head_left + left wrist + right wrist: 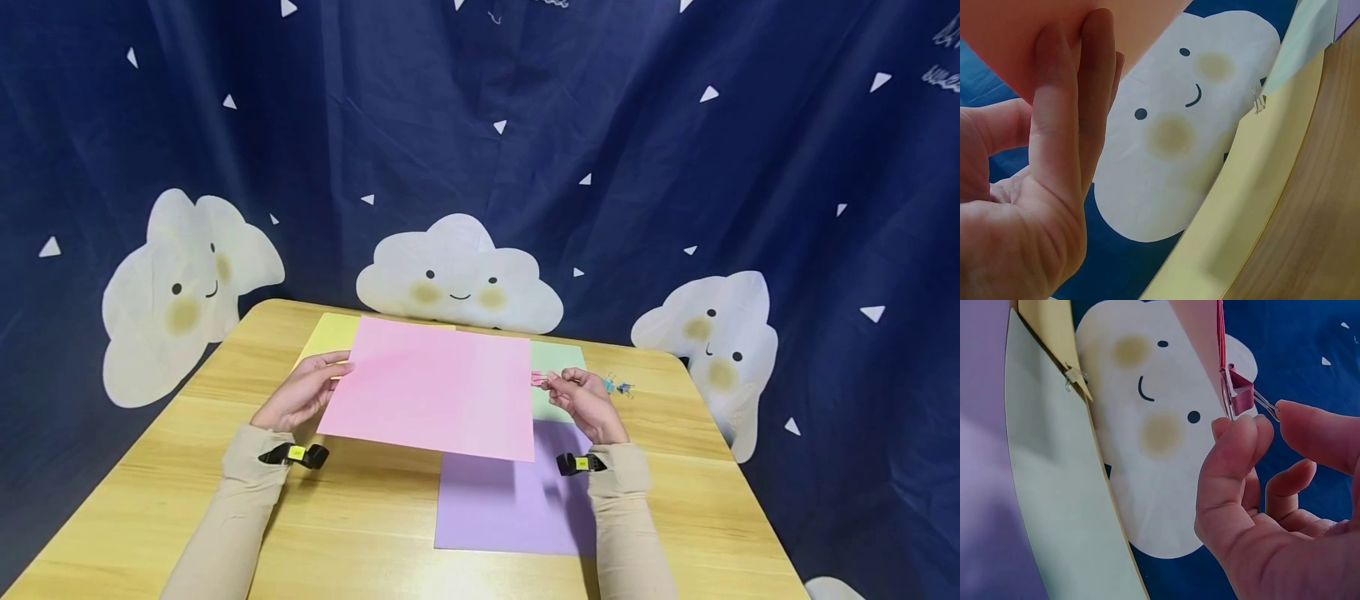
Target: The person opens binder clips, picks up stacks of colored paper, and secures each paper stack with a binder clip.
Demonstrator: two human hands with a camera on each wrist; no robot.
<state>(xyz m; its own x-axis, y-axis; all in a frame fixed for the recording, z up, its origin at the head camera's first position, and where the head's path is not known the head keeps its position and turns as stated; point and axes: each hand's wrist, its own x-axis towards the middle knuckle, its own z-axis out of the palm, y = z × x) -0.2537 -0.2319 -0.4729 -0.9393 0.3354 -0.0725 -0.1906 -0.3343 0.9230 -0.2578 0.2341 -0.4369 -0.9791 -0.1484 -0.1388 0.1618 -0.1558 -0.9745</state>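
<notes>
A pink sheet of paper (435, 387) is held up over the table, tilted. My left hand (302, 393) pinches its left edge, the thumb on top and the fingers underneath. At the sheet's right edge my right hand (588, 402) holds a pink binder clip (1241, 394) by its wire handles, thumb on one and fingertips on the other. In the right wrist view the mouth of the clip is right at the paper's edge.
On the wooden table (360, 533) lie yellow (326, 336), pale green (561, 367) and purple (502, 517) sheets. A small clip (1074, 376) sits where yellow and green overlap. Teal (609, 384) and blue (626, 388) binder clips lie beyond the right hand. A dark blue curtain (420, 108) hangs behind.
</notes>
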